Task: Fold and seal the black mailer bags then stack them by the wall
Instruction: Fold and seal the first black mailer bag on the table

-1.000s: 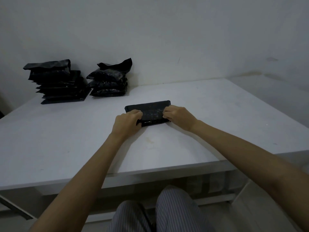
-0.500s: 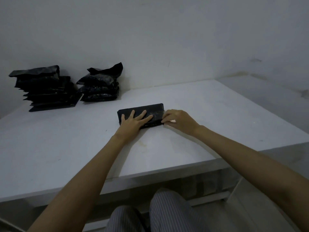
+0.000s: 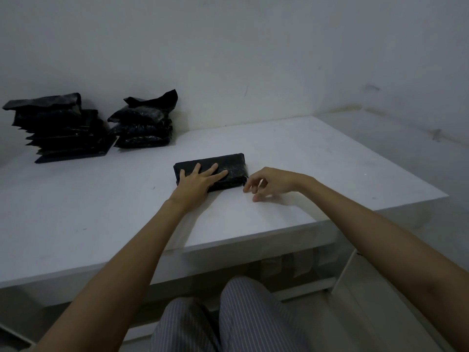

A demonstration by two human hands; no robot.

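Bag (image 3: pixel 223 168) in front of me lies flat on the white table (image 3: pixel 304 158), folded into a small black block. My left hand (image 3: pixel 196 181) lies on top of it with the fingers straight and spread out. It presses down and holds nothing. My right hand (image 3: pixel 269 182) hangs just beside the right end of the bag. Its fingers are loosely curled and there is nothing in them. I can't tell if a fingertip touches the bag's corner.

I think the job now is to make the fold stick shut. To do that well, I should press flat and hard with my left palm, so the flap can't pop up. I should rub along the whole bag, from one end to the other, so no part stays loose. My right hand can pinch the right end and check that the edge lies tight.

Two piles of black bags wait far back by the wall (image 3: pixel 228 59). The left pile (image 3: pixel 63 130) is wide and high. The right pile (image 3: pixel 144 123) is smaller, and its top bag sticks up a bit. When my bag is shut, I think it goes on one of them. I should lay it down flat and straight, so the pile does not tip over.
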